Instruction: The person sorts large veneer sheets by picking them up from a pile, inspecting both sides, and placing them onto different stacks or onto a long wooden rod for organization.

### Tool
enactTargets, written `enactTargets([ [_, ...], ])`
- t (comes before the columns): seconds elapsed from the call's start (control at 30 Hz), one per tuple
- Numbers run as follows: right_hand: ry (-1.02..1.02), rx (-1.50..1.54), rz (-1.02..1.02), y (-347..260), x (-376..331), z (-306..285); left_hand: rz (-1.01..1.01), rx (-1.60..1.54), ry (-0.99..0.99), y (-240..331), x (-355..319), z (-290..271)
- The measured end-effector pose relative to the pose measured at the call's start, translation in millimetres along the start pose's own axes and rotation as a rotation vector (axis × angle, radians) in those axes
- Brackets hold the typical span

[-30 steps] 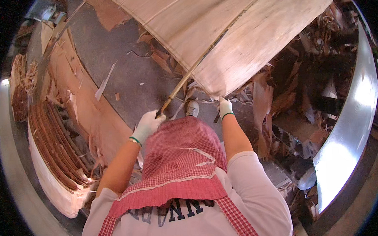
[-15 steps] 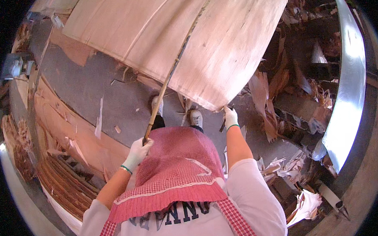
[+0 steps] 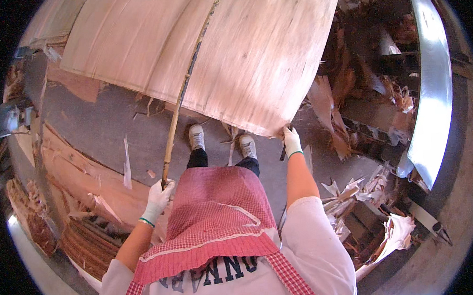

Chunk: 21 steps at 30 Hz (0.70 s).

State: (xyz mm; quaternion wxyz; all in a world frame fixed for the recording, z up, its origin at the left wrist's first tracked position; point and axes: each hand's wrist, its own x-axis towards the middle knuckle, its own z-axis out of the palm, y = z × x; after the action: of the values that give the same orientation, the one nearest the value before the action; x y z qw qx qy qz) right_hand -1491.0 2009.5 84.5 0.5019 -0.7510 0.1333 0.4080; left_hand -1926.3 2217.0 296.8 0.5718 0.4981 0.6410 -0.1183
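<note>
My left hand (image 3: pixel 157 201), in a white glove with a green cuff, is closed round the lower end of a long bamboo stick (image 3: pixel 177 105). The stick runs up and away across a large pinkish wood veneer sheet (image 3: pixel 253 52). At the sheet's near right corner my right hand (image 3: pixel 292 142), gloved alike, pinches the edge between thumb and fingers. The sheet spreads out in front of me above the floor, with its surface slightly wavy. Whether the stick presses on the sheet along its length I cannot tell.
My shoes (image 3: pixel 196 137) stand on the grey floor. Left of me lie a veneer piece (image 3: pixel 90 180) and a stack of brown sheets (image 3: pixel 87 243). Torn veneer scraps (image 3: pixel 327 117) hang and lie on the right, before a long shiny metal panel (image 3: pixel 429 86).
My left hand and the stick's near end have moved left and slightly down. The sheet sits further left in view, its corner still in my right hand. Both shoes show more fully.
</note>
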Motion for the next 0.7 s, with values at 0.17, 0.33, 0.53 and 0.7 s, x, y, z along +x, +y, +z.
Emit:
enactTargets([
  [0.17,0.269,-0.107,-0.308,4,-5,8,0.020,-0.031,0.024,14,-12,7],
  [0.33,0.314,-0.027,-0.508,-58,-57,-3,0.222,0.028,0.202,-2,-13,13],
  [0.53,0.042,-0.358,-0.235,-172,-145,-4,0.294,0.118,0.227,32,-29,15],
  [0.7,-0.320,-0.279,-0.578,-235,-187,97,0.475,0.253,0.256,72,18,16],
])
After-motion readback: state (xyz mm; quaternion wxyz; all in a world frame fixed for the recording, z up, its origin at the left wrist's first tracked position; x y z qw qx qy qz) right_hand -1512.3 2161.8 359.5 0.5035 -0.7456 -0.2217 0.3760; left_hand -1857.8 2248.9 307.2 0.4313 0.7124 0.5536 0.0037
